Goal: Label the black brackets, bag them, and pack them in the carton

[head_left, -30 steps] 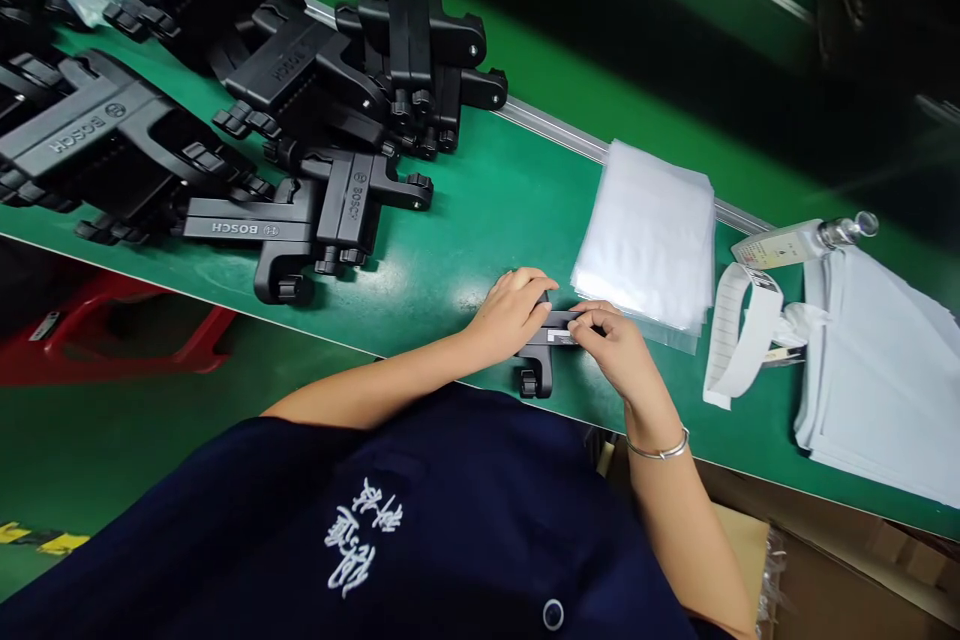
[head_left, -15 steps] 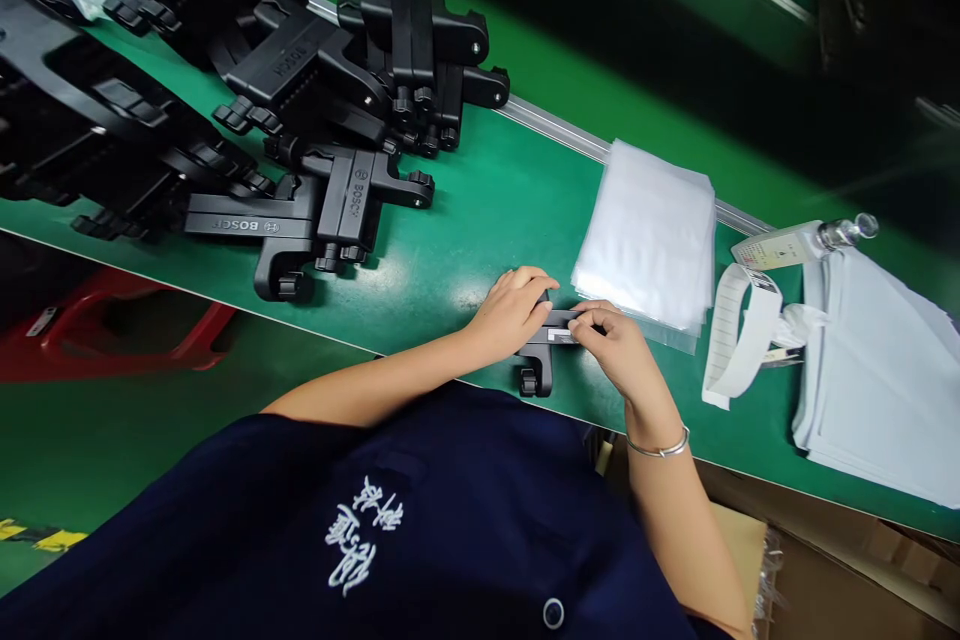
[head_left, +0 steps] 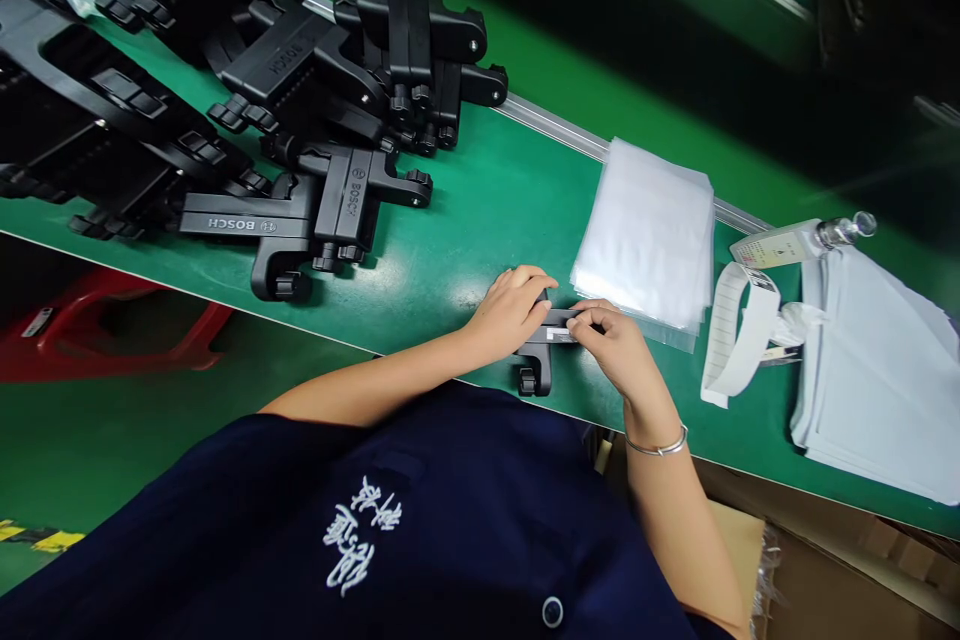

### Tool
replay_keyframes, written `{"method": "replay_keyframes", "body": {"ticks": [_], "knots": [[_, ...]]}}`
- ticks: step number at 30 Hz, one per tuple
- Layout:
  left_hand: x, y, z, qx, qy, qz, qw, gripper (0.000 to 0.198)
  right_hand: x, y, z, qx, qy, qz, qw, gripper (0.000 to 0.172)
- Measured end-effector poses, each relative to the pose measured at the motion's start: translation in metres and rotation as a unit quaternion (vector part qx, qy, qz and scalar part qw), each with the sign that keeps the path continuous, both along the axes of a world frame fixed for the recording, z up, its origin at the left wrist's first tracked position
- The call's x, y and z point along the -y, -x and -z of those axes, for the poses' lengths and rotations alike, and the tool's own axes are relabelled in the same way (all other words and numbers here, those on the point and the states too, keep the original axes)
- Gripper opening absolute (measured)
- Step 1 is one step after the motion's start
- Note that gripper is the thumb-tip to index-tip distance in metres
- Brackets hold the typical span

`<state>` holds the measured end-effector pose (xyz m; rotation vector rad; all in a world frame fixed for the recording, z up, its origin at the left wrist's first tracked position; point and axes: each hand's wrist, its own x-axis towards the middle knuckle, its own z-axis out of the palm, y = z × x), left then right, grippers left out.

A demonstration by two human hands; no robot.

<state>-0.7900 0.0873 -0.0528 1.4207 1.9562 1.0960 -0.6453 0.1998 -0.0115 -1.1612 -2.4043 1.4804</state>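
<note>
A black plastic bracket (head_left: 536, 354) with a knob on its arm lies near the front edge of the green table. My left hand (head_left: 504, 318) is closed over its left end and keeps hold of it. A small white label (head_left: 558, 334) lies along the bracket's flat face. At the label's right end, my right hand (head_left: 613, 345) has thumb and index finger pinched on it. The fingertips hide part of the label, so I cannot tell how much of it is stuck down.
Many black Bosch brackets (head_left: 247, 223) are piled at the left. Beyond my right hand lies a stack of clear plastic bags (head_left: 645, 230). Further right are a curled label strip (head_left: 720, 340), a clear bottle (head_left: 780, 247) and white sheets (head_left: 885, 380). A red stool (head_left: 112, 335) stands below the table.
The view has shifted very slightly. Both hands stay in the same place on the bracket and label, with no clear movement.
</note>
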Motion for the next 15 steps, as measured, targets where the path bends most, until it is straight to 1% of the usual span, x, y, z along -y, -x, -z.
{"method": "replay_keyframes", "body": {"ticks": [8, 11, 12, 13, 15], "knots": [[-0.001, -0.001, -0.001, -0.015, -0.002, -0.001, 1.0, 0.03, 0.003, 0.003, -0.006, 0.03, -0.044, -0.024, 0.998, 0.022], [0.005, 0.002, -0.003, -0.049, -0.036, -0.001, 0.998, 0.032, 0.004, 0.003, -0.007, 0.036, -0.05, -0.025, 0.998, 0.021], [0.009, 0.005, -0.004, -0.073, -0.061, 0.014, 0.995, 0.032, 0.004, 0.003, -0.007, 0.036, -0.051, -0.026, 0.998, 0.021], [0.014, 0.008, -0.004, -0.102, -0.09, 0.043, 0.99, 0.031, 0.004, 0.003, -0.007, 0.035, -0.052, -0.027, 0.998, 0.021], [0.023, 0.016, -0.005, -0.162, -0.136, 0.128, 0.969, 0.028, 0.003, 0.002, -0.006, 0.03, -0.055, -0.032, 0.998, 0.021]]}}
